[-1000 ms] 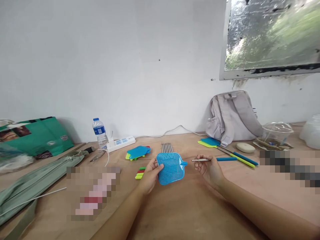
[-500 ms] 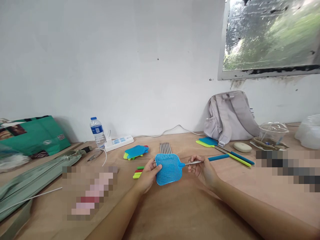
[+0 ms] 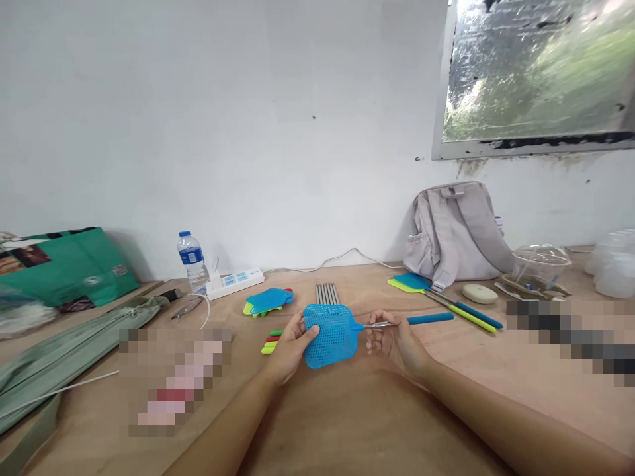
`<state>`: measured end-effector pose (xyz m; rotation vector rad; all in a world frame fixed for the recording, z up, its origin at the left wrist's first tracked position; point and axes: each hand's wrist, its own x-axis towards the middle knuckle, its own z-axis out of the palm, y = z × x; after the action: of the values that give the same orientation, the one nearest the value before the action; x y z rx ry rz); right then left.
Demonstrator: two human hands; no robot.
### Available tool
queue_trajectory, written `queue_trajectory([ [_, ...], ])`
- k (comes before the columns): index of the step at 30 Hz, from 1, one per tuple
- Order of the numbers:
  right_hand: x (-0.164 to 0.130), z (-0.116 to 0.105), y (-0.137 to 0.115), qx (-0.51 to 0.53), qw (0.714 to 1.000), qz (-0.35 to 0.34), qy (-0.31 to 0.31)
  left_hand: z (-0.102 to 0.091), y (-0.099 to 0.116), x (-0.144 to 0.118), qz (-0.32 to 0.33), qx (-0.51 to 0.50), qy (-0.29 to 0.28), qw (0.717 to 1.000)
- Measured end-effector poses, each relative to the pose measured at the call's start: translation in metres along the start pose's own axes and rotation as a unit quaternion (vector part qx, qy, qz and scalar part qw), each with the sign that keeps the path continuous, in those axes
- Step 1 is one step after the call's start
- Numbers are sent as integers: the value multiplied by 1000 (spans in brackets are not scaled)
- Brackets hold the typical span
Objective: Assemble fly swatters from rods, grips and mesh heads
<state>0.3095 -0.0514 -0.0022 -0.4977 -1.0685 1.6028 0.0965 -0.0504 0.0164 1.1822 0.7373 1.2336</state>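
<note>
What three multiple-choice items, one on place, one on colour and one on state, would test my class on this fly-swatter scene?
1. Where does the water bottle stand?
A. beside the power strip
B. on the backpack
C. by the window

2. What colour is the mesh head in the left hand?
A. red
B. blue
C. yellow

3. How does the metal rod stand to the mesh head?
A. lying far off
B. its tip at the head's neck
C. bent double

Answers: 1 A, the water bottle is next to the power strip. 2 B, the left hand grips a blue mesh head. 3 B, the right hand holds the metal rod with its tip at the neck.
</note>
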Motion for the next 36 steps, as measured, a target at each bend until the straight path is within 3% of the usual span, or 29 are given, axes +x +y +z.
queue_trajectory([
  [5,-1,0,2,-37,997,57,-42,5,2,-8,-44,23,-8,999],
  [10,-2,-1,8,-86,991,53,-83,4,1,-11,-39,40,28,998],
  [16,-5,-4,13,-89,989,51,-111,11,6,-20,-78,104,-106,986],
  [25,-8,-5,17,-115,984,50,-123,18,12,-27,-52,118,-51,990],
  [30,-5,-7,17,-141,987,26,-73,16,11,-23,-49,119,-108,986],
  [36,4,-13,10,-98,993,10,65,21,7,-21,-48,87,-95,990],
])
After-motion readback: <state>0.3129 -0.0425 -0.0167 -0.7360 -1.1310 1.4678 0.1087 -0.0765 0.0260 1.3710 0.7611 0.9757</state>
